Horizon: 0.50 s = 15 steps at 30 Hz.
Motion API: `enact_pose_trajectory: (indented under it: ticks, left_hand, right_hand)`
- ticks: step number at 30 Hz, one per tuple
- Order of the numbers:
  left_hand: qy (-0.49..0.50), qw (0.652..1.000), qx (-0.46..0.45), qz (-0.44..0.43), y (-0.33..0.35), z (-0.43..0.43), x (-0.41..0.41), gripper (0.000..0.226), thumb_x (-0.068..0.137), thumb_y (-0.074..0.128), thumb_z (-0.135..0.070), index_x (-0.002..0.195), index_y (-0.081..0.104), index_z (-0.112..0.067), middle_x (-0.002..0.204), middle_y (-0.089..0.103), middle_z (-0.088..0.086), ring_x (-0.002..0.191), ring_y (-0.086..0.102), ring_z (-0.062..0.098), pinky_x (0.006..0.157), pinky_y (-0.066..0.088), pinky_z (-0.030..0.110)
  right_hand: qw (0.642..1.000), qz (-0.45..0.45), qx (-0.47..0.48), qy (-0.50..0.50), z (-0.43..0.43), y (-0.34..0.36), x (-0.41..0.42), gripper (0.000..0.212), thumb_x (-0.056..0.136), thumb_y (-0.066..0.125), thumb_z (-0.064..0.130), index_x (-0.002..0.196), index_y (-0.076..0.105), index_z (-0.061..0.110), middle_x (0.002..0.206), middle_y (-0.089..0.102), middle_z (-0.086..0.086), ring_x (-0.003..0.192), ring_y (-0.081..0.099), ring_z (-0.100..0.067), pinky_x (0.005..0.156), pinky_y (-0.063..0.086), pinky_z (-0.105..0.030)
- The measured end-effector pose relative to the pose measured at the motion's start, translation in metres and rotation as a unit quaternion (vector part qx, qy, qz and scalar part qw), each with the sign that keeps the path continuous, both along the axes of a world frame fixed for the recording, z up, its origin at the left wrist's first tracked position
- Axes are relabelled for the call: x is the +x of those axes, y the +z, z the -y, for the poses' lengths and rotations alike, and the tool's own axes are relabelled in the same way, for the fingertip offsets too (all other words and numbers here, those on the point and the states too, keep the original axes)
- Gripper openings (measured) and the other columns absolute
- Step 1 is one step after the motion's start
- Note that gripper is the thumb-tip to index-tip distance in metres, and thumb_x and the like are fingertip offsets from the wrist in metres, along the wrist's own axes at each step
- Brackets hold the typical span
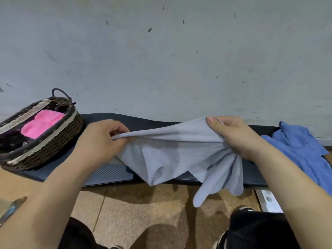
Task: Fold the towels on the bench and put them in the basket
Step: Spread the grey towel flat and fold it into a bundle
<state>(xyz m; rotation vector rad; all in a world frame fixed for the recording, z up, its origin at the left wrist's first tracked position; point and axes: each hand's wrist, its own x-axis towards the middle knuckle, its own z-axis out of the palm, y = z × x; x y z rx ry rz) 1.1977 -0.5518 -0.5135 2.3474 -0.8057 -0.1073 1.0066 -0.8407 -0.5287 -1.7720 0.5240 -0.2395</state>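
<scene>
A pale grey towel point(172, 151) hangs stretched between both hands above the dark bench point(111, 173). My left hand point(100, 139) pinches its upper left edge. My right hand point(235, 137) grips the bunched upper right corner, and loose folds droop below the bench's front edge. At the left end of the bench stands a dark wicker basket point(53, 141) with a folded pink towel point(42, 124) inside. A crumpled blue towel point(303, 150) lies on the right end of the bench.
A scuffed white wall point(161, 60) rises directly behind the bench. Below the bench is a brown floor point(136, 212), where my dark trousers and shoes show. A white metal bench leg point(267, 200) stands at the lower right.
</scene>
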Motion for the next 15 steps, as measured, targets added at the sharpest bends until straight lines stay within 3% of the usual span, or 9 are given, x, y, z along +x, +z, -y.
enact_pose_trajectory:
  ticks: [3,6,8,11,13,15]
  left_hand:
    - [0.026,0.997,-0.022,0.063,0.005,-0.011,0.007,0.022,0.09,0.068,-0.012,0.092,0.075,-0.033,0.087,0.065,-0.014,0.081,0.059,0.008,0.067,0.045,0.03]
    - [0.061,0.996,-0.06,0.011,0.003,-0.016,0.015,0.016,0.096,0.065,-0.014,0.091,0.073,-0.026,0.082,0.067,-0.006,0.071,0.058,0.011,0.059,0.042,0.026]
    - [0.066,0.992,-0.091,-0.049,0.001,-0.016,0.016,0.013,0.099,0.064,-0.019,0.089,0.072,-0.022,0.078,0.07,0.005,0.065,0.062,0.02,0.057,0.047,0.025]
    - [0.057,0.984,-0.129,-0.108,-0.002,-0.014,0.013,0.019,0.101,0.063,-0.023,0.085,0.071,-0.017,0.065,0.07,0.006,0.058,0.068,0.023,0.052,0.055,0.026]
    - [0.063,0.975,-0.159,-0.14,0.002,-0.012,0.012,0.021,0.101,0.064,-0.028,0.085,0.073,-0.018,0.068,0.069,0.004,0.059,0.062,0.017,0.049,0.052,0.029]
    - [0.059,0.97,-0.156,-0.176,0.008,-0.013,0.016,0.021,0.099,0.067,-0.032,0.088,0.077,-0.018,0.08,0.074,0.011,0.069,0.064,0.02,0.058,0.051,0.035]
  right_hand:
    - [0.998,-0.023,0.053,-0.018,0.003,0.004,-0.007,0.06,0.1,0.058,0.051,0.107,0.067,-0.008,0.093,0.071,-0.024,0.082,0.066,-0.03,0.078,0.048,-0.039]
    - [0.997,-0.018,0.035,-0.067,0.011,0.001,-0.012,0.054,0.099,0.06,0.05,0.097,0.07,-0.003,0.087,0.075,-0.019,0.078,0.068,-0.023,0.072,0.052,-0.029]
    - [0.995,-0.012,-0.017,-0.097,0.014,-0.005,-0.011,0.048,0.101,0.059,0.046,0.079,0.065,0.004,0.068,0.063,-0.002,0.064,0.059,-0.011,0.057,0.046,-0.021]
    - [0.992,-0.015,-0.059,-0.114,0.015,-0.015,-0.009,0.048,0.104,0.054,0.044,0.066,0.039,0.017,0.057,0.036,0.01,0.05,0.034,-0.006,0.053,0.028,-0.028]
    - [0.992,-0.013,-0.044,-0.117,0.017,-0.015,-0.007,0.052,0.103,0.052,0.05,0.069,0.039,0.013,0.06,0.038,0.007,0.054,0.036,-0.007,0.057,0.029,-0.029]
    - [0.995,-0.034,-0.009,-0.097,0.022,-0.017,-0.005,0.069,0.097,0.055,0.06,0.088,0.052,-0.008,0.073,0.056,-0.008,0.068,0.053,-0.016,0.068,0.041,-0.031]
